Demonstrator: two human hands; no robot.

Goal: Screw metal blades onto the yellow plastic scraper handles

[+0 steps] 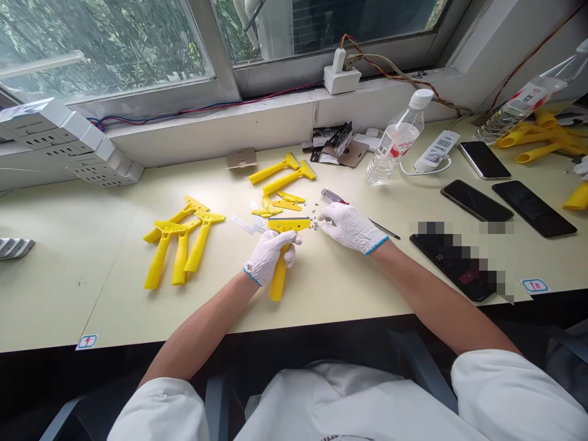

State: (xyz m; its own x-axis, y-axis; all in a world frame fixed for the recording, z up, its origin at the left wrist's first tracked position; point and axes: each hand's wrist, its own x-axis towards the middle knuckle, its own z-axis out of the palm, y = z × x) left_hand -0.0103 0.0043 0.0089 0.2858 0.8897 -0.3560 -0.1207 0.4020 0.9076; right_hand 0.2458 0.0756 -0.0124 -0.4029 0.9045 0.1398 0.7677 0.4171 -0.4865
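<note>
My left hand (272, 251), in a white knit glove, is wrapped round the handle of a yellow scraper (277, 285), whose wide head with a dark blade edge points away from me. My right hand (346, 226), gloved too, has its fingers bent together at some small screws (315, 225) right of the scraper head; whatever lies between the fingertips is hidden. A screwdriver (334, 196) runs behind my right hand, its shaft showing on the far side. Loose yellow scraper parts (285, 204) and thin flat blades (242, 224) lie beyond my left hand.
Several yellow scrapers (195, 245) lie to the left, and two more (289, 177) at the back. A water bottle (395, 138), a power strip (437, 151) and several phones (478, 200) stand or lie right. Another person's gloved hand (582, 168) shows at the right edge.
</note>
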